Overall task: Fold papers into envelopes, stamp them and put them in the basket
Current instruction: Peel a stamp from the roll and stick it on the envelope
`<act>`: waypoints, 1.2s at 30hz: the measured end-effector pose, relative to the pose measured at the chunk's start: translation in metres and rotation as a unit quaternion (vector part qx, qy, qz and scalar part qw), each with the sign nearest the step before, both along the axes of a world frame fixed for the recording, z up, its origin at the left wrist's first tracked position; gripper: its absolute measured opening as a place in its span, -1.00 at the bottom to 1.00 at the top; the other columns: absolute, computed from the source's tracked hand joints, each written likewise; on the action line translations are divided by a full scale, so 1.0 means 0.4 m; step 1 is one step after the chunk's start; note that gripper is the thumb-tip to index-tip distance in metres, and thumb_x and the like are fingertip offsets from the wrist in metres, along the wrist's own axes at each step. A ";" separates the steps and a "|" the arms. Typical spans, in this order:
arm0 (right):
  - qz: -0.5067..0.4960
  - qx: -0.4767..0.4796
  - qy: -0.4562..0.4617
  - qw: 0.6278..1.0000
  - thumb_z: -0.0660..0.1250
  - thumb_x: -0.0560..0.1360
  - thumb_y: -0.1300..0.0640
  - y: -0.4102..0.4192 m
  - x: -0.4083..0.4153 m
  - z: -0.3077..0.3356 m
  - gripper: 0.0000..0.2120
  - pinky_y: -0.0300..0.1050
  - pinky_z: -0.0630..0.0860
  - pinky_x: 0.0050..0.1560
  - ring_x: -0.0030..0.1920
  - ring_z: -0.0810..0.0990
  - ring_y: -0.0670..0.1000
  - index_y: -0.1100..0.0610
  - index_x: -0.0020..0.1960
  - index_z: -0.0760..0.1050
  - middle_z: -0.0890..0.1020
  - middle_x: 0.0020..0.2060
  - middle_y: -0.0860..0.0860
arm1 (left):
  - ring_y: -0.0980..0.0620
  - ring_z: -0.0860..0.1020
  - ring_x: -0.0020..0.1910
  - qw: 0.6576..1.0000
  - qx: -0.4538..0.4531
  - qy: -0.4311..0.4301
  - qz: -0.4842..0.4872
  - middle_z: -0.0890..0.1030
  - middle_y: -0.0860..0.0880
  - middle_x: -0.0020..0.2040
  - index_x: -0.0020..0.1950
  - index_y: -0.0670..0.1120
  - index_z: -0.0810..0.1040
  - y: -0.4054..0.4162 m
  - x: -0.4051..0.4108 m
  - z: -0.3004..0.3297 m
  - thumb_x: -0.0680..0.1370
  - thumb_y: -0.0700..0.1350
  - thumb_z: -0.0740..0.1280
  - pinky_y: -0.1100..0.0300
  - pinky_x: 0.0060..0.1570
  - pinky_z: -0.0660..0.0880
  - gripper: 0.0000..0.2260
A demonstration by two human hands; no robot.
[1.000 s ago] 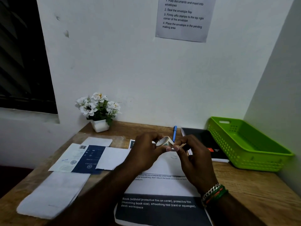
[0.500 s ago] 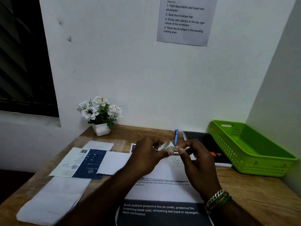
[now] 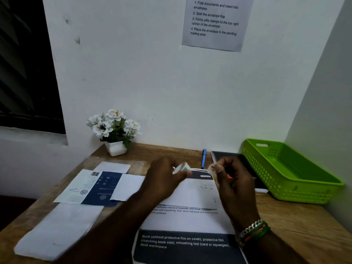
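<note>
My left hand (image 3: 163, 181) grips a small white roll of stamps (image 3: 182, 166) just above the desk. My right hand (image 3: 235, 187) pinches a small pale piece (image 3: 211, 169) between thumb and fingertips, a short gap to the right of the roll. Below both hands lies a white envelope (image 3: 196, 194) on top of a printed sheet (image 3: 182, 242). A green plastic basket (image 3: 285, 184) stands at the desk's right, with nothing visible inside it.
A folded white paper (image 3: 57, 233) and a blue-and-white leaflet (image 3: 89, 187) lie at the left. A potted white flower (image 3: 114, 130), a blue pen (image 3: 203, 159) and a black notebook (image 3: 228, 156) sit near the wall. An instruction sheet (image 3: 215, 21) hangs above.
My hands were together on the roll. Now they have drawn apart, and the right hand has come away to the right with a small piece pinched in it.
</note>
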State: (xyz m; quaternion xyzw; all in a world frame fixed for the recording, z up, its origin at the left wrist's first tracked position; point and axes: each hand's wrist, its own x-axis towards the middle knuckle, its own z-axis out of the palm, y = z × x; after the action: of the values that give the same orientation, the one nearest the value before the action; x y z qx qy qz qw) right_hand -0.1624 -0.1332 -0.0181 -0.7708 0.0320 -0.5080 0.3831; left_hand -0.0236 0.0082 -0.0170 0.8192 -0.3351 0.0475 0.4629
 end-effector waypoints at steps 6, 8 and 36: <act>-0.019 0.081 -0.015 0.996 0.43 0.56 0.13 -0.041 -0.017 0.023 -0.98 0.03 0.62 -0.05 -0.08 0.69 0.05 0.05 -0.05 0.59 0.71 -0.14 0.00 | 0.04 0.64 -0.12 0.998 -0.058 -0.001 0.031 0.69 0.04 -0.12 0.05 -0.03 0.70 0.040 0.086 -0.010 0.47 -0.03 0.57 0.10 -0.06 0.57 -0.79; -0.007 0.107 0.014 0.994 0.47 0.52 0.17 -0.045 -0.009 0.017 -0.97 -0.13 0.59 -0.13 -0.15 0.68 -0.05 0.09 -0.08 0.63 0.72 -0.19 -0.04 | 0.01 0.65 -0.03 0.997 -0.060 -0.024 0.050 0.68 0.02 -0.05 0.13 -0.06 0.69 0.032 0.118 -0.007 0.45 -0.10 0.59 0.09 0.03 0.59 -0.73; 0.043 0.322 0.146 0.934 0.46 0.53 0.23 -0.065 0.034 -0.032 -0.94 -0.21 0.54 -0.33 -0.28 0.71 0.03 0.24 -0.06 0.64 0.74 -0.26 0.14 | 0.23 0.63 -0.26 0.997 -0.011 0.076 -0.031 0.70 0.07 -0.25 -0.11 -0.02 0.75 -0.105 0.014 0.082 0.45 0.14 0.55 0.32 -0.26 0.47 -0.77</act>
State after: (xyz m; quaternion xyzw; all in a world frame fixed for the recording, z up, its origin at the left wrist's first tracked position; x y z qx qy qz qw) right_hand -0.1489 -0.1591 -0.0308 -0.6720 0.2162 -0.3357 0.6237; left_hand -0.0178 -0.0339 0.0159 0.8045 -0.3239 -0.0260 0.4972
